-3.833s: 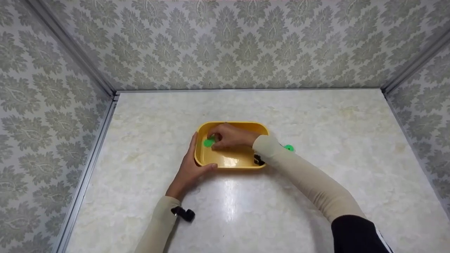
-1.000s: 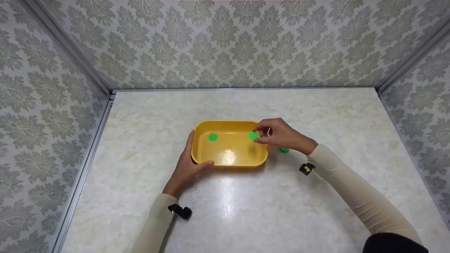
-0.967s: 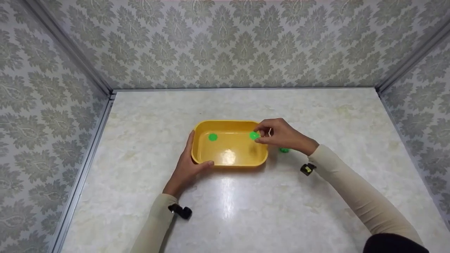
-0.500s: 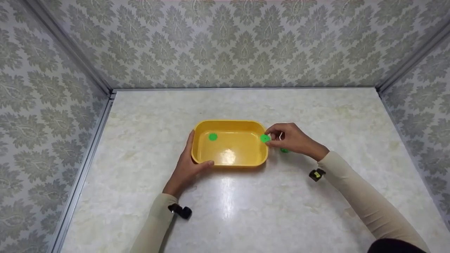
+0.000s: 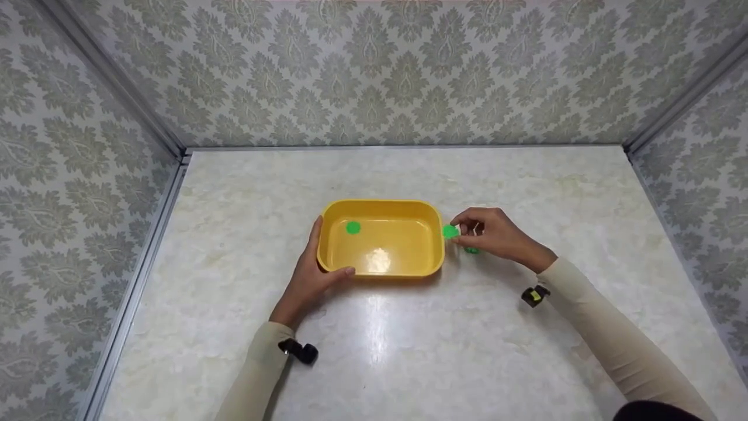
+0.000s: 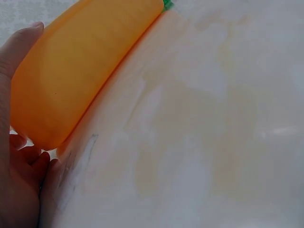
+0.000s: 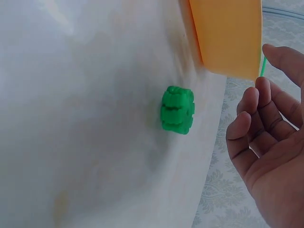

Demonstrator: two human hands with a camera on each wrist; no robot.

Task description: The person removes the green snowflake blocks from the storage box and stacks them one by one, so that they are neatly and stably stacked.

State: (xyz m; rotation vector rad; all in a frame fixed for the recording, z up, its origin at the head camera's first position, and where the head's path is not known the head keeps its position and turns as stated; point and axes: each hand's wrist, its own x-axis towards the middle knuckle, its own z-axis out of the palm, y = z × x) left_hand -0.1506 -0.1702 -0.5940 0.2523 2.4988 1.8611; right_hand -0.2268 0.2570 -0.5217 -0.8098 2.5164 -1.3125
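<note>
A shallow yellow plastic box stands on the table. My left hand grips its left end, the thumb at the near rim and the fingers along the left wall. Inside, toward the far left of the floor, lies a flat green disc. My right hand pinches another thin green disc between thumb and forefinger, just outside the right rim; edge-on, this disc is a thin line in the right wrist view. Below that hand, a thick notched green piece sits on the table, partly hidden in the head view.
The pale marbled tabletop extends around the box on all sides. Patterned walls close off the back, left and right. Each wrist carries a small black camera, such as the left one.
From the box's far left, my right hand has come out to the right, carrying a green disc past the right rim. My left hand keeps its grip on the box.
</note>
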